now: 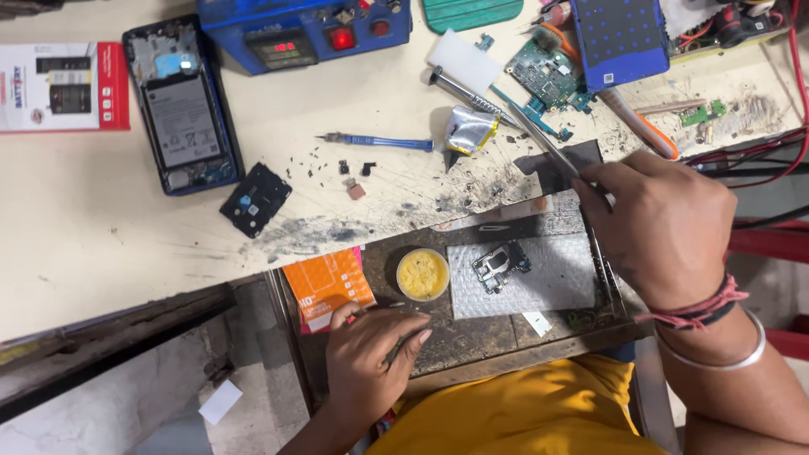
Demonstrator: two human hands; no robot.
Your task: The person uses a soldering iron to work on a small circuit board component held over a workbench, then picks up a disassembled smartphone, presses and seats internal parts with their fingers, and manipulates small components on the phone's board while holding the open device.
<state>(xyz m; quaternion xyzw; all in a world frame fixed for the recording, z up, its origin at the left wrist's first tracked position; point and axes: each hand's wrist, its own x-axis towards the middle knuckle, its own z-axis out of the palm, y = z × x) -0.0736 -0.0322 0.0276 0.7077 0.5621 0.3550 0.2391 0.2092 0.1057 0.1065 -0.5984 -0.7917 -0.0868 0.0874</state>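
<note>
**benchrat:** Right hand (666, 227) is up over the back edge of the tray (472, 345), fingers pinched around a long metal tool (497, 105) that runs off toward the top of the desk. Left hand (371, 362) sits on the tray, curled around a thin stick-like tool, tip pointing toward the little round tin (423, 275).

**solderpup:** And the small circuit board (500, 266)?

**benchrat:** Lying loose on a grey mat (531, 278) in the tray, just right of the tin, nothing holding it down. My guess is one nudge from that wrist slides it (or the mat) around.

**solderpup:** What's in the tin?

**benchrat:** Yellow paste, open, no lid. Sits near the left fingers, so a knuckle could drag it. Tiny parts (354, 177) scattered on the desk could vanish too.
</note>
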